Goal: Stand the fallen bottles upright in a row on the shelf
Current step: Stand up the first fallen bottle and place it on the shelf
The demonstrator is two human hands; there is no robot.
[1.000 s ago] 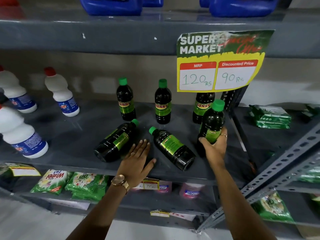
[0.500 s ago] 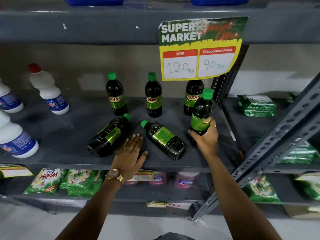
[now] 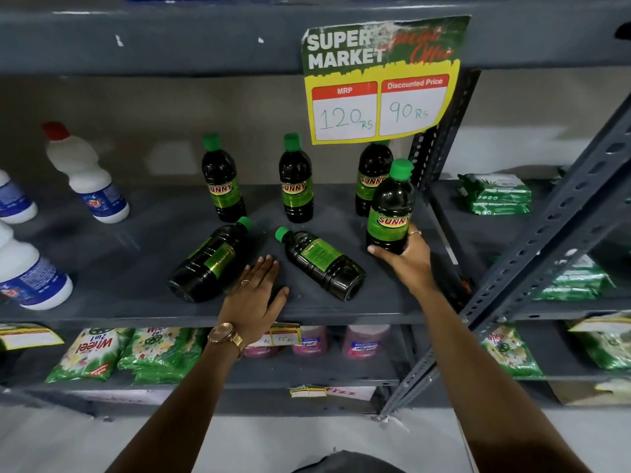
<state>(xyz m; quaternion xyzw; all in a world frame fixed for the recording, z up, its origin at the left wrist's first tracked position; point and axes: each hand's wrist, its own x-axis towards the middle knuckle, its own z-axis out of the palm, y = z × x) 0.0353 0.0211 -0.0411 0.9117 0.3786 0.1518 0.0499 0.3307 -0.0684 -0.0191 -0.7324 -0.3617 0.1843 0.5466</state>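
right hand (image 3: pixel 406 259) gripping upright bottle (image 3: pixel 389 208), shelf (image 3: pixel 136 254) edge near

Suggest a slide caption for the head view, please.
Right hand holds a Sunny bottle upright; two fallen bottles lie beside the left hand.

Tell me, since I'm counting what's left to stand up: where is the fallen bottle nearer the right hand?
In the head view it lies mid-shelf, the fallen bottle, cap pointing back-left, between the left hand and right hand.

A person's right hand (image 3: pixel 406 259) grips an upright green-capped bottle (image 3: pixel 389 208) while the left hand (image 3: pixel 254 295) rests flat between two fallen bottles (image 3: pixel 210 264) on the shelf (image 3: pixel 119 254).
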